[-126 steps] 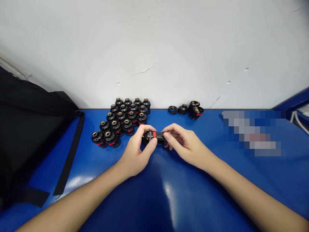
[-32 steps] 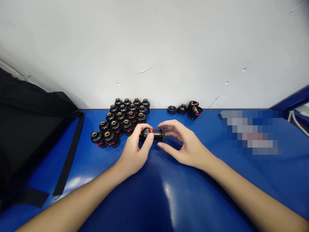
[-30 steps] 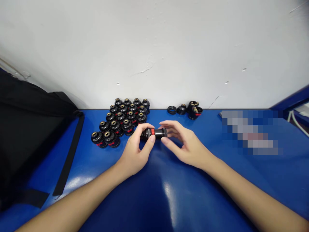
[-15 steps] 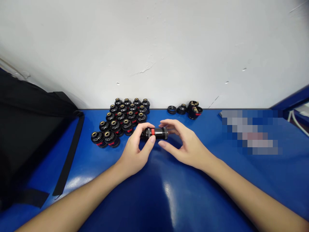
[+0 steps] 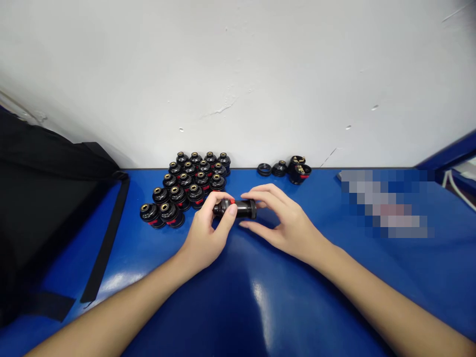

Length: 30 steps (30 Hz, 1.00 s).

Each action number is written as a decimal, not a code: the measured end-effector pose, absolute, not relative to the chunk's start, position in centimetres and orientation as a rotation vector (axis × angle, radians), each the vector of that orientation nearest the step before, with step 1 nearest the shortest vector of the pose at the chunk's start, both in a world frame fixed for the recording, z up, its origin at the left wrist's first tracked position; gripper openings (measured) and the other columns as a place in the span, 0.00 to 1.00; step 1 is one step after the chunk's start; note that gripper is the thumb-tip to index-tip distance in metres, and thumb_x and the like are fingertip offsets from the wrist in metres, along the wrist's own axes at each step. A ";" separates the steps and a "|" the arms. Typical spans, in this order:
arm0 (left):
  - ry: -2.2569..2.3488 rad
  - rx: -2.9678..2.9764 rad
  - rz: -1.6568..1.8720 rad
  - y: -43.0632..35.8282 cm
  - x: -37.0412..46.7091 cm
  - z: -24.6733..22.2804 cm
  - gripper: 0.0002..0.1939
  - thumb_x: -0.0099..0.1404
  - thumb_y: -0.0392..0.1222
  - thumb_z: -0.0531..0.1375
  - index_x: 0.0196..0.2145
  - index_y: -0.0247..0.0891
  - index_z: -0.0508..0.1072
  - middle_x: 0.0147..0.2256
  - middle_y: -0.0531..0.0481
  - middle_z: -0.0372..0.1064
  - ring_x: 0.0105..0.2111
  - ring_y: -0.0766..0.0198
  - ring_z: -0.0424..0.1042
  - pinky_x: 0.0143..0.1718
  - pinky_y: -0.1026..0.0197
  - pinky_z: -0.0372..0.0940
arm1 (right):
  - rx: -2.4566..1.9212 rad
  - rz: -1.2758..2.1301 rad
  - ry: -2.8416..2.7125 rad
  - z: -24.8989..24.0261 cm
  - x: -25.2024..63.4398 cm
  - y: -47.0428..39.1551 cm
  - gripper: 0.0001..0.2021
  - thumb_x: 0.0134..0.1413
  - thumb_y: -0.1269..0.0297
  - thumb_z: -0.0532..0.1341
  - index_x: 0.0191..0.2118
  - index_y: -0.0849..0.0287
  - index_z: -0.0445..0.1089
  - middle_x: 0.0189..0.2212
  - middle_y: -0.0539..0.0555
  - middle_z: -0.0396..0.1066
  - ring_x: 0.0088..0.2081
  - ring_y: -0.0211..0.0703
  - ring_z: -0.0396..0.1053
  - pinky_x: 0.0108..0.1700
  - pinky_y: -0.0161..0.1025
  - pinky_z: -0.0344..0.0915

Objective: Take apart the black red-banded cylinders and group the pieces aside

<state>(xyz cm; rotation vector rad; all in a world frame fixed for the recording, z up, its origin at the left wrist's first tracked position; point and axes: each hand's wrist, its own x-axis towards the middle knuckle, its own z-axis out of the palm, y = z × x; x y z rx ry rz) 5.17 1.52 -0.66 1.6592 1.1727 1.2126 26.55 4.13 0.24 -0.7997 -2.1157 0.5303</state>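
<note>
My left hand (image 5: 210,228) is closed on a black cylindrical part (image 5: 243,209) with a red mark, held sideways just above the blue table. Its thumb lies across the front, and the index finger reaches over the top at the rounded end. Around the collared right end of the part curves my right hand (image 5: 286,218), thumb and fingers apart. Whether its far fingertips touch the part is hidden. Beyond my left hand stand several similar black domed parts (image 5: 178,197) in rows, with brass-coloured holes on top and red marks.
Against the wall sit a black ring (image 5: 264,169), a black cap (image 5: 279,168) and two open black housings (image 5: 299,173) with brass pieces inside. A black bag (image 5: 48,208) with straps lies at the left. Something pixelated (image 5: 390,206) is at the right.
The black part has rolled in my left hand, so its red mark has moved from the front to the top. My right hand has shifted slightly left, its fingers still apart.
</note>
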 end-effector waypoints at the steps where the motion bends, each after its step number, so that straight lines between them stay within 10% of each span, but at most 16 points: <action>1: 1.125 1.692 1.225 1.5 5.1 -0.7 0.10 0.78 0.47 0.58 0.52 0.42 0.70 0.42 0.50 0.71 0.41 0.61 0.71 0.46 0.59 0.65 | -0.833 0.572 -2.114 0.3 26.5 4.1 0.24 0.65 0.58 0.69 0.63 0.53 0.67 0.54 0.60 0.72 0.49 0.50 0.77 0.52 0.48 0.78; 6: 1.040 1.838 1.225 1.5 5.0 -0.7 0.14 0.78 0.44 0.59 0.58 0.44 0.68 0.53 0.46 0.70 0.53 0.57 0.71 0.58 0.55 0.64 | -1.027 0.726 -2.107 0.6 26.6 4.0 0.17 0.79 0.55 0.51 0.60 0.56 0.69 0.40 0.55 0.79 0.37 0.45 0.79 0.45 0.46 0.77; 15: 1.286 1.626 1.236 1.5 5.4 -0.4 0.10 0.78 0.50 0.57 0.45 0.41 0.71 0.36 0.52 0.72 0.35 0.62 0.72 0.39 0.60 0.66 | -0.781 0.527 -2.088 0.3 26.7 4.3 0.14 0.68 0.64 0.66 0.57 0.51 0.71 0.52 0.59 0.74 0.52 0.51 0.76 0.55 0.50 0.78; 30: 1.272 1.717 1.297 1.5 5.6 -0.4 0.08 0.71 0.42 0.65 0.46 0.41 0.72 0.40 0.50 0.72 0.40 0.60 0.71 0.44 0.57 0.66 | -0.996 0.354 -2.133 -0.3 27.2 5.3 0.05 0.68 0.65 0.66 0.37 0.55 0.72 0.48 0.60 0.74 0.49 0.52 0.77 0.55 0.53 0.76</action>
